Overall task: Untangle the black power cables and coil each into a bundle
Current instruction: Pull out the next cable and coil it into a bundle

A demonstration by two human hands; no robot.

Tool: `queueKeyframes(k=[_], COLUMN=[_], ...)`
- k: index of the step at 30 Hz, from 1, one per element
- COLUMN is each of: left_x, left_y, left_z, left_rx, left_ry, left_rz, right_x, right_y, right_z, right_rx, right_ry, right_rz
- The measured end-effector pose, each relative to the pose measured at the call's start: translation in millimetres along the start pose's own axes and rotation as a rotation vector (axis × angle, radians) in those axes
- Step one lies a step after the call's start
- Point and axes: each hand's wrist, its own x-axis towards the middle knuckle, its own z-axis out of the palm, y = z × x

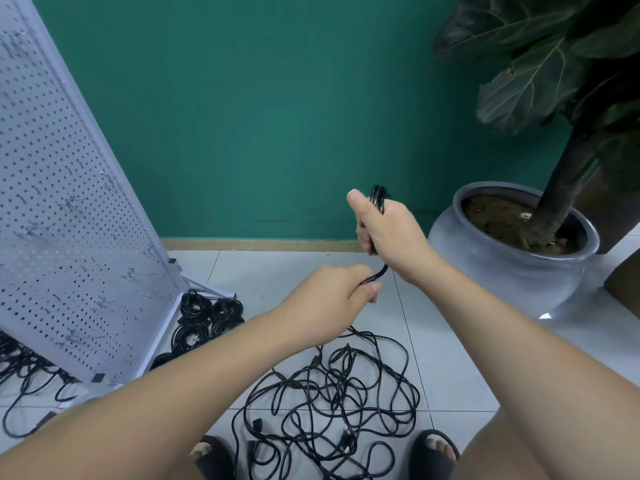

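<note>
My right hand (384,230) is raised in front of the green wall and grips a folded bundle of black cable (378,199), whose loops stick out above my fist. One strand runs down from that fist to my left hand (332,292), which pinches it just below. From my left hand the strand drops into a tangled pile of black power cables (332,403) on the tiled floor between my feet. Several plugs show inside the pile.
A white perforated panel (62,202) leans at the left, with coiled cable bundles (204,320) at its foot and loose cables (24,375) beneath it. A grey pot (519,271) with a large-leaved plant stands at the right. My sandalled feet flank the pile.
</note>
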Motion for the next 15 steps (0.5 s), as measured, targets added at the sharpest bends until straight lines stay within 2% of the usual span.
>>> queueKeyframes(k=[5,11,15], left_x=[-4,3,4], left_y=[0,-17,-26], left_z=[-27,-62,-85], left_rx=[0.026,0.005,-0.089], left_ry=[0.065,0.224,0.296], left_rz=[0.130,0.255,0.213], right_x=[-7,-23,-32], right_y=[8,6,2], right_z=[9,24,39], right_rx=[-0.254,0.023,0.255], right_ry=[-0.110,-0.323,-0.449], right_rz=[0.012,0.130,0.232])
